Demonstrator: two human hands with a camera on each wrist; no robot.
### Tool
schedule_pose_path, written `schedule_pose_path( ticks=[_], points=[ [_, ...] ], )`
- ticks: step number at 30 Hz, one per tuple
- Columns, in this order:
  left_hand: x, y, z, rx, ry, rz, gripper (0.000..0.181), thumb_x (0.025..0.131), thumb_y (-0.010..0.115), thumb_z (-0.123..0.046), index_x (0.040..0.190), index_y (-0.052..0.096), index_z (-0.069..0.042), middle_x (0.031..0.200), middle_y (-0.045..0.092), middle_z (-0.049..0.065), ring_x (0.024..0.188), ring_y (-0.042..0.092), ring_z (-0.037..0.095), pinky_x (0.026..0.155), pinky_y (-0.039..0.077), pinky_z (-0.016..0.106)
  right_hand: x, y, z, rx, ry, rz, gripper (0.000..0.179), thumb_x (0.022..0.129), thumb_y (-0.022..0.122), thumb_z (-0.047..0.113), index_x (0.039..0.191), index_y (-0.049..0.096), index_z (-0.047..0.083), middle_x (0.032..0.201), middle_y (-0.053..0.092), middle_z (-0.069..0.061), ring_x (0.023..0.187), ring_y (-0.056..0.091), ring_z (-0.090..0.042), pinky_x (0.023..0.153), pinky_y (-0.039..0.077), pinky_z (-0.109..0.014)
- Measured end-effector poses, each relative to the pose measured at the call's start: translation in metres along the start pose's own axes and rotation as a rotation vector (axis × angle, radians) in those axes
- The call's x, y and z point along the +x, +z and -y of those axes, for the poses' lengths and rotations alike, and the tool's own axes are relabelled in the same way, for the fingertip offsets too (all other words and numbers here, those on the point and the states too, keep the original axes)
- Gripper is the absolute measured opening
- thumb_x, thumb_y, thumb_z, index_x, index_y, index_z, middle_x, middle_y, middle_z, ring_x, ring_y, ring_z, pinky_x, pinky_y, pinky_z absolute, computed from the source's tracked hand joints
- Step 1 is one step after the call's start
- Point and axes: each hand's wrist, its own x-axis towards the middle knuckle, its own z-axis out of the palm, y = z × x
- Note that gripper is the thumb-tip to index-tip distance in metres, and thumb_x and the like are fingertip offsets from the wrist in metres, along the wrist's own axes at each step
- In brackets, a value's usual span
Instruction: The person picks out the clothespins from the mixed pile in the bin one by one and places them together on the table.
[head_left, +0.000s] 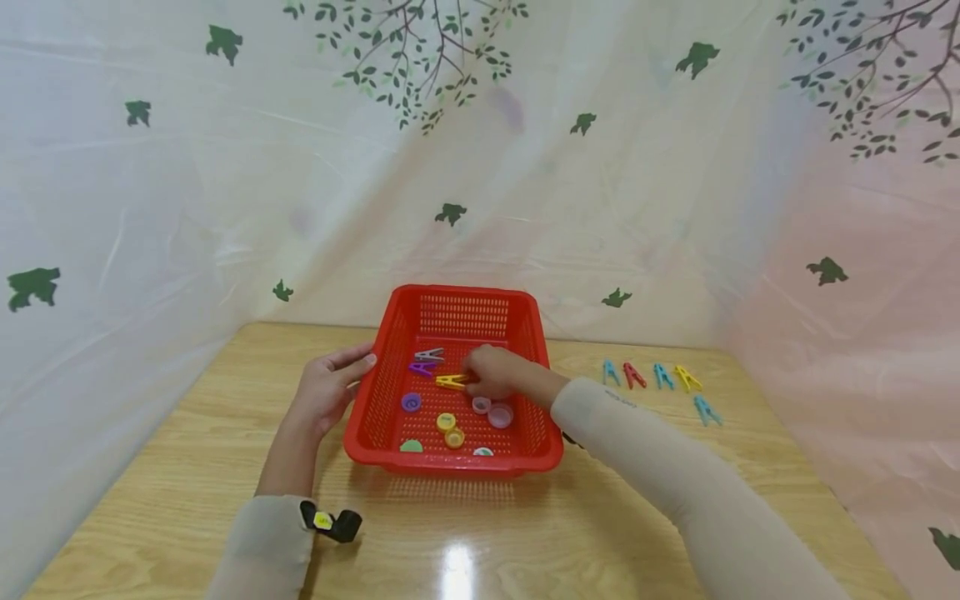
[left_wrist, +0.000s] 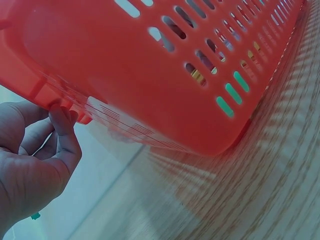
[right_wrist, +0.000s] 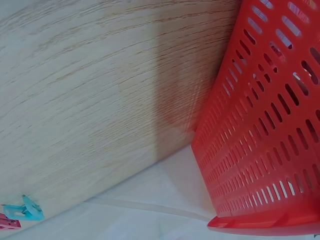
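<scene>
My left hand (head_left: 324,390) grips the left rim of a red plastic basket (head_left: 450,461), thumb against the edge; in the left wrist view its bent fingers (left_wrist: 64,131) pinch that rim. Inside the basket, my right hand (head_left: 495,372) reaches down with curled fingers and pinches one end of a yellow clothespin (head_left: 450,382); its fingertips are partly hidden. A grey clothespin (head_left: 430,355) and a purple clothespin (head_left: 423,367) lie to the left. Toward the front are a purple cap (head_left: 411,402), yellow caps (head_left: 446,422) and pink caps (head_left: 500,415).
Right of the basket, several clothespins lie on the wooden table (head_left: 187,467), among them a red clothespin (head_left: 634,375), a yellow clothespin (head_left: 687,378) and a blue clothespin (head_left: 707,410). A leaf-patterned curtain (head_left: 337,208) encloses the back and sides.
</scene>
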Motion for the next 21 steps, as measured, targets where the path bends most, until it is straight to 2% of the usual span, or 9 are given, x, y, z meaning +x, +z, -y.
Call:
schedule_pose_path(
  ticks=[11,21],
  points=[
    [-0.0014,0.0003,0.0004,0.006,0.005,-0.006,0.056,0.096,0.075,-0.024,0.146,0.056,-0.005,0.135,0.063,0.009,0.111,0.066,0.016,0.092,0.058,0.029,0.0010,0.0008,-0.0023,0.027,0.006,-0.030,0.035,0.098,0.070,0.036,0.124,0.072,0.013,0.105,0.071,0.002,0.087,0.061,-0.013,0.081,0.052,-0.028],
    [-0.0018,0.0000,0.0015,0.005,0.011,-0.003,0.055,0.096,0.074,-0.023,0.145,0.056,-0.004,0.135,0.063,0.010,0.111,0.066,0.017,0.092,0.058,0.030,-0.0033,-0.0027,0.0001,0.075,0.018,-0.055,0.035,0.096,0.072,0.036,0.122,0.072,0.013,0.102,0.070,0.003,0.087,0.060,-0.014,0.080,0.051,-0.030]
  ],
)
